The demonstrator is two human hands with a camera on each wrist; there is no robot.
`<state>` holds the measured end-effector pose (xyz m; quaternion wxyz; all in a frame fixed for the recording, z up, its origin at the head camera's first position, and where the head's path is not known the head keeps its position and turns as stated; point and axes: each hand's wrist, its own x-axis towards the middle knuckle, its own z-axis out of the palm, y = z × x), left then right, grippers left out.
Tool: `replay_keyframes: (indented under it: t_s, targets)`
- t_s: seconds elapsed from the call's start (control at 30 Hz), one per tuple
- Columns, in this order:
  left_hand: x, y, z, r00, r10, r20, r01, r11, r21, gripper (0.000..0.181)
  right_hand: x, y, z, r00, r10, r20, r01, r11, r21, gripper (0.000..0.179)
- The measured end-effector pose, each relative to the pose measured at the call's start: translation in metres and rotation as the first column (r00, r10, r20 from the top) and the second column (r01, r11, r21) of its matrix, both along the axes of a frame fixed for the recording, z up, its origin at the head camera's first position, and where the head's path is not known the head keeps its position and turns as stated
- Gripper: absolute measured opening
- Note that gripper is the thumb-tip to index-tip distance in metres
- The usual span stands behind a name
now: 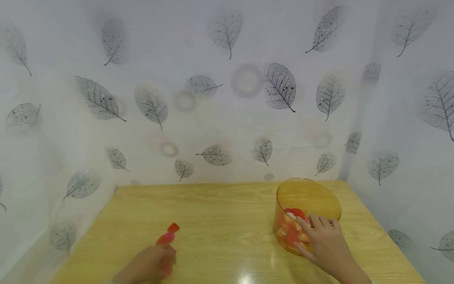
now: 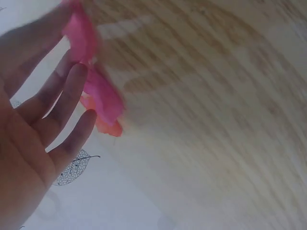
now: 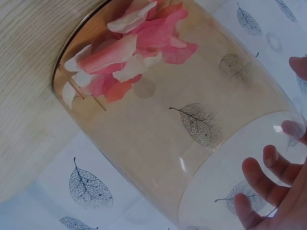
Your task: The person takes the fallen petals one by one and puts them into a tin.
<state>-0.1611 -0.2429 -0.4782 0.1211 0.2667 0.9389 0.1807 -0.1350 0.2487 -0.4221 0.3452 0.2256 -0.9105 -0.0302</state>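
Red and pink petals (image 1: 169, 236) lie in a short line on the wooden table. My left hand (image 1: 149, 263) is over the near end of this line, with more red petals partly hidden beneath it. In the left wrist view its thumb and forefinger meet at a pink petal (image 2: 81, 36), while the other fingers spread loosely. My right hand (image 1: 324, 244) is at the mouth of a clear amber cylindrical container (image 1: 308, 193). Its fingers are loosely bent near the rim, holding nothing visible. Red, pink and white petals (image 3: 129, 52) are heaped in the container's bottom.
The container stands at the right of the wooden table (image 1: 220, 213). A pale cloth printed with leaves (image 1: 227, 118) hangs behind the table and along both sides. Light glares off the table's near edge.
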Motion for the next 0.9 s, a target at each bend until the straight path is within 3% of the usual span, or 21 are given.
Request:
replay_keyframes:
  t_s: [0.13, 0.27, 0.4, 0.53, 0.67, 0.9]
  targets:
    - [0.0, 0.0, -0.004, 0.999, 0.004, -0.053, -0.004, 1.0, 0.007, 0.018, 0.0, 0.0, 0.0, 1.0, 0.002, 0.0, -0.002, 1.0, -0.001, 0.079]
    - [-0.001, 0.002, -0.003, 0.998, 0.027, -0.058, -0.026, 0.999, 0.028, 0.017, -0.001, 0.001, 0.0, 1.0, 0.014, -0.002, -0.014, 1.0, 0.001, 0.077]
    - [-0.004, 0.003, 0.004, 0.998, 0.053, -0.019, -0.052, 0.998, 0.036, 0.018, -0.001, 0.002, 0.001, 1.0, 0.019, 0.0, -0.019, 1.0, 0.004, 0.076]
    - [-0.01, 0.003, 0.018, 0.996, 0.08, -0.035, -0.078, 0.995, 0.054, 0.009, -0.002, 0.001, 0.001, 1.0, 0.021, -0.004, -0.021, 1.0, 0.007, 0.076]
    - [-0.018, 0.002, 0.036, 0.985, 0.099, -0.141, -0.085, 0.991, 0.105, 0.009, -0.003, 0.001, 0.001, 1.0, 0.025, -0.011, -0.025, 1.0, 0.005, 0.076]
    - [-0.035, 0.014, 0.068, 0.932, 0.193, -0.306, -0.166, 0.98, 0.11, 0.013, -0.003, 0.0, 0.002, 1.0, 0.023, -0.014, -0.022, 1.0, 0.004, 0.076]
